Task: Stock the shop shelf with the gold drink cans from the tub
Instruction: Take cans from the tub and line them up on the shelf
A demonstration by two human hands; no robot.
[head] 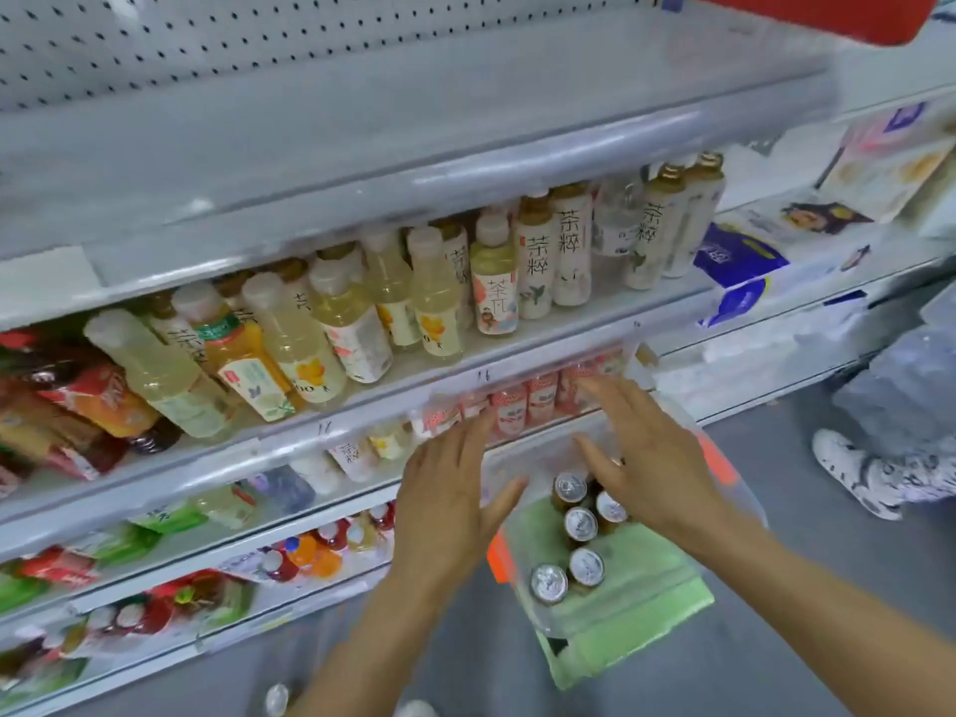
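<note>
Both hands hover with fingers straight and spread, holding nothing: the left hand (445, 501) beside the clear plastic tub (610, 608), the right hand (654, 468) over its far end. Beneath and between them, five gold drink cans with silver tops (579, 525) stand upright in the tub, which rests on a green cloth (646, 628). Just beyond the fingertips runs the grey metal shop shelf (362, 406), carrying pale tea bottles (434, 292).
</note>
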